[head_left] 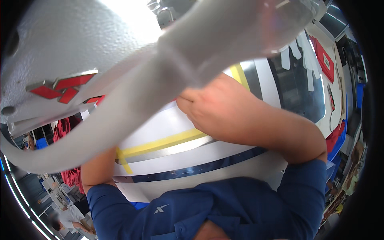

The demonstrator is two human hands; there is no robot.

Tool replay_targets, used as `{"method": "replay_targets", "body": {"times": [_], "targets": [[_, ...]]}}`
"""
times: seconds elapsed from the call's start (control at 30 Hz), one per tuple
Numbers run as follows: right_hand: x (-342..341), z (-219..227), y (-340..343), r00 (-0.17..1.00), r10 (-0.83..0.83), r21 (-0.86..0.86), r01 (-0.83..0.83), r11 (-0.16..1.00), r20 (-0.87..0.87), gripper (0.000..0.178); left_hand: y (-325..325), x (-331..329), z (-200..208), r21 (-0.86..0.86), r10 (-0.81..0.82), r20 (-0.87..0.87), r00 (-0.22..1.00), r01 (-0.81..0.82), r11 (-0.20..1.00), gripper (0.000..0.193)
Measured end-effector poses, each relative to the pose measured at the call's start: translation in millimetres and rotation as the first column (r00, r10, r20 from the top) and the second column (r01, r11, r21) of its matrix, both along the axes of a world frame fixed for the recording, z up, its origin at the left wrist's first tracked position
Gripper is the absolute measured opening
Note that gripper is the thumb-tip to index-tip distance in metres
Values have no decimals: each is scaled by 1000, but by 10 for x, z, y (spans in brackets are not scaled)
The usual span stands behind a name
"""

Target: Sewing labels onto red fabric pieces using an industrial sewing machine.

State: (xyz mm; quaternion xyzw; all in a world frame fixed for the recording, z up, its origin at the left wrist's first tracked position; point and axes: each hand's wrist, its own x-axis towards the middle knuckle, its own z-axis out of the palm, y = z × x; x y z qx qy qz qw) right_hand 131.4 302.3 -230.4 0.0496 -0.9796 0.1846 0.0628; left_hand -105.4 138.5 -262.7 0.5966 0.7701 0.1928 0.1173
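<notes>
My right hand (214, 110) reaches in from the right over the work surface, its fingers curled together. The fingertips lie behind a pale grey curved arm or tube (132, 104), so what they hold, if anything, is hidden. A bit of red material (175, 99) shows beside them. Below the hand is a white sheet-like surface (154, 128), edged with yellow tape (166, 143). Only my left forearm (98, 168) shows at the lower left; the same grey tube and the machine cover that hand.
A large pale machine body (80, 48), which looks like a sewing machine, fills the upper left. To the right are a dark glossy panel (300, 92), white strips (308, 60), a red flat piece (324, 60) and red-handled snips (331, 98). Red fabric (66, 132) hangs at left; a person (72, 218) sits beyond.
</notes>
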Motion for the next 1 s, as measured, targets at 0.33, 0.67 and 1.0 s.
{"method": "replay_targets", "body": {"times": [0.33,0.67,1.0], "targets": [[20,50,74,984,-77,81,91,993,-164,19,305,-141,107,139,-66,138,988,47,989,53],[21,45,28,994,-106,138,108,985,-24,22,337,-279,4,85,-79,-56,995,84,993,53],[54,48,-31,998,-34,178,42,983,-46,22,206,-150,-54,223,-123,142,982,90,971,47]]}}
